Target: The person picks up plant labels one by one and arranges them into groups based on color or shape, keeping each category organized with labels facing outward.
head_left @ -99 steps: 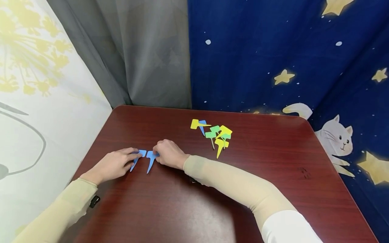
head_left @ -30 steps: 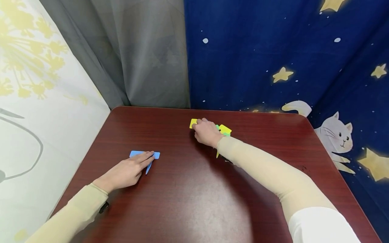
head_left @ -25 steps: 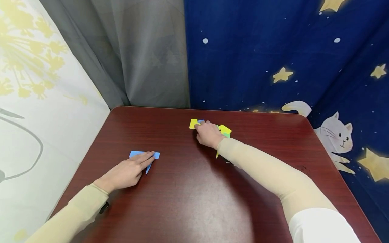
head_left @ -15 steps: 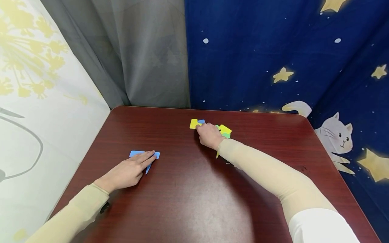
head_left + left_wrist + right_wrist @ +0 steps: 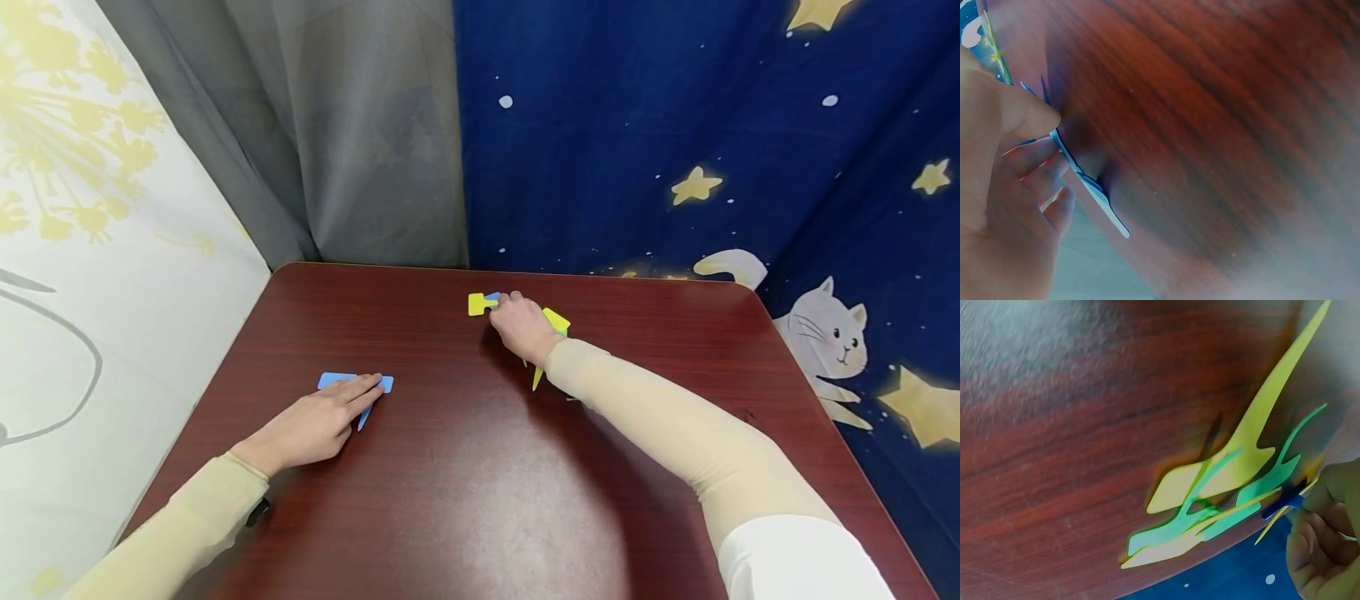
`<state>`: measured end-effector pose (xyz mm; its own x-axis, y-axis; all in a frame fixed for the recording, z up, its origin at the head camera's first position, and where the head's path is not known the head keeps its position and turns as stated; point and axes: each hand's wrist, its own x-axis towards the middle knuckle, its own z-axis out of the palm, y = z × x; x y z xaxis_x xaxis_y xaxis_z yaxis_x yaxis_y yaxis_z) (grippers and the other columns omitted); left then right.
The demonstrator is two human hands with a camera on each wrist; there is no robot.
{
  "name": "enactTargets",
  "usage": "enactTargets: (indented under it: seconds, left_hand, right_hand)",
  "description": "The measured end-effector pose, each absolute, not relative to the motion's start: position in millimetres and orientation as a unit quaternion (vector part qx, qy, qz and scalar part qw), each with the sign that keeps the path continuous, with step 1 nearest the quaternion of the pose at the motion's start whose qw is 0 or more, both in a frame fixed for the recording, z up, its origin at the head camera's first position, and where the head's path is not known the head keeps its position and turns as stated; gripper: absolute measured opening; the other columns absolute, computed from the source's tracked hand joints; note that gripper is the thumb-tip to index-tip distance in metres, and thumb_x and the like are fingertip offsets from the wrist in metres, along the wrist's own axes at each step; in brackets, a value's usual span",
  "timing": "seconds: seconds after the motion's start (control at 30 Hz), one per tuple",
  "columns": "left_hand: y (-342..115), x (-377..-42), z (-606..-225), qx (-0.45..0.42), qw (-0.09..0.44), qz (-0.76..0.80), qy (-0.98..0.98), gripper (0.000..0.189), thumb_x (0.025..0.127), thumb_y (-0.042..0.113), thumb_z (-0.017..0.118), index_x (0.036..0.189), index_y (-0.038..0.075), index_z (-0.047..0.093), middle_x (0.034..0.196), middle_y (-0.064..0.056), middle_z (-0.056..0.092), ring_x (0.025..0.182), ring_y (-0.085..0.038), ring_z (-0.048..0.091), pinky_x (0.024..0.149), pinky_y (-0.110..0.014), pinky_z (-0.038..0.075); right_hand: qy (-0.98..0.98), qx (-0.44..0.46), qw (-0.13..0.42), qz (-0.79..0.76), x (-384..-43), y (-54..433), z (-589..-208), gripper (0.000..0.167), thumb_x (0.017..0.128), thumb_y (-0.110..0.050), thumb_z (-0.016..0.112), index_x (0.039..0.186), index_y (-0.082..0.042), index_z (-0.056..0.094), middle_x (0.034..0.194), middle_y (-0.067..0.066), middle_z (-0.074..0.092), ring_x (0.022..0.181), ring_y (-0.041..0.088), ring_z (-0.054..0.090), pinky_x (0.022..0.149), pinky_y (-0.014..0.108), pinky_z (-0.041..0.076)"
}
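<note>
My left hand (image 5: 311,425) rests with extended fingers on two flat blue T-shaped plant labels (image 5: 336,380), laid side by side at the table's left; the fingers hide part of them. In the left wrist view, the blue labels (image 5: 1105,209) appear nearly edge-on beside the fingers. At the far middle, my right hand (image 5: 525,329) pinches another blue plant label (image 5: 1284,505) between thumb and fingers. Its head (image 5: 492,296) shows beside a yellow plant label (image 5: 476,305) whose stem crosses it. Beneath the right hand and wrist, green labels (image 5: 1263,487) and yellow labels (image 5: 1210,481) overlap, partly hidden in the head view.
The dark red-brown table (image 5: 450,500) has its far edge just beyond the label pile. A grey curtain (image 5: 375,150) and a blue starry curtain (image 5: 600,150) hang behind it. At the left stands a white patterned surface (image 5: 67,317).
Since the oldest frame, my right hand has gone from the left-side blue labels to the far pile, lately drifting slightly right. My left hand has slid right over both blue labels.
</note>
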<state>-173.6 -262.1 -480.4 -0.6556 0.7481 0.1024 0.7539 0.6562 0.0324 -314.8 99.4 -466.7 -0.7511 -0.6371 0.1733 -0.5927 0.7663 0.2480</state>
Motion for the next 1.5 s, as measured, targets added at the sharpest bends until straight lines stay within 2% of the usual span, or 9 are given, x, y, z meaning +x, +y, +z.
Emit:
enactTargets:
  seconds: [0.3,0.53,0.67,0.83,1.03,1.23,1.5]
  left_hand:
    - [-261.8,-173.7,-478.6,-0.406,0.03,-0.035,-0.913,0.055,0.092,0.006,0.063,0.145,-0.001,0.052,0.152,-0.017,0.047,0.135,-0.036,0.049,0.108,-0.05,0.043]
    - [-260.2,-174.9,-476.0,-0.4,0.02,-0.041,-0.915,0.056,0.092,0.006,0.063,0.146,0.001,0.052,0.152,-0.016,0.047,0.135,-0.036,0.049,0.106,-0.049,0.045]
    - [-259.6,-175.4,-475.0,-0.407,0.025,-0.038,-0.912,0.055,0.09,0.004,0.064,0.144,-0.001,0.053,0.15,-0.017,0.048,0.134,-0.036,0.051,0.105,-0.049,0.046]
    - [-258.7,-175.0,-474.9,-0.414,0.034,-0.041,-0.909,0.056,0.088,0.002,0.066,0.142,-0.003,0.055,0.148,-0.019,0.05,0.131,-0.037,0.052,0.103,-0.05,0.048]
    - [-260.1,-175.8,-473.2,-0.399,0.016,-0.033,-0.916,0.054,0.091,0.006,0.064,0.144,0.0,0.054,0.151,-0.016,0.048,0.135,-0.035,0.05,0.103,-0.048,0.048]
    - [-260.5,-177.3,-473.4,-0.396,0.014,-0.038,-0.917,0.052,0.092,0.006,0.062,0.143,0.001,0.055,0.15,-0.015,0.049,0.135,-0.034,0.05,0.103,-0.048,0.048]
    - [-258.7,-178.3,-473.1,-0.39,0.006,-0.043,-0.92,0.05,0.092,0.006,0.06,0.142,0.001,0.056,0.15,-0.015,0.049,0.135,-0.033,0.05,0.102,-0.048,0.048]
  right_hand:
    - [-0.923,0.336,0.176,-0.066,-320.5,104.8,-453.2,0.01,0.09,-0.003,0.069,0.092,-0.004,0.079,0.091,0.014,0.062,0.077,0.027,0.055,0.063,0.035,0.059]
    - [-0.922,0.344,0.177,0.0,-324.1,115.6,-439.9,0.01,0.089,-0.003,0.066,0.092,-0.005,0.076,0.087,0.01,0.06,0.074,0.024,0.051,0.06,0.033,0.057]
    - [-0.919,0.348,0.181,0.051,-324.6,123.3,-429.8,0.012,0.09,0.0,0.062,0.085,-0.006,0.071,0.081,0.008,0.057,0.068,0.022,0.051,0.057,0.034,0.054]
    - [-0.921,0.332,0.172,0.107,-324.5,133.6,-416.0,0.015,0.092,-0.003,0.063,0.08,-0.012,0.066,0.074,0.001,0.055,0.062,0.017,0.052,0.056,0.032,0.049]
    - [-0.92,0.321,0.166,0.153,-320.4,138.5,-403.3,0.015,0.094,-0.007,0.063,0.081,-0.015,0.064,0.072,-0.003,0.057,0.058,0.013,0.052,0.057,0.031,0.048]
    - [-0.91,0.338,0.154,0.182,-313.4,126.6,-404.0,0.008,0.092,-0.008,0.067,0.087,-0.013,0.07,0.076,-0.005,0.064,0.059,0.011,0.054,0.06,0.027,0.05]
    - [-0.891,0.388,0.162,0.173,-303.5,94.9,-409.2,0.009,0.087,-0.008,0.07,0.081,-0.014,0.066,0.069,-0.006,0.062,0.056,0.011,0.053,0.056,0.028,0.048]
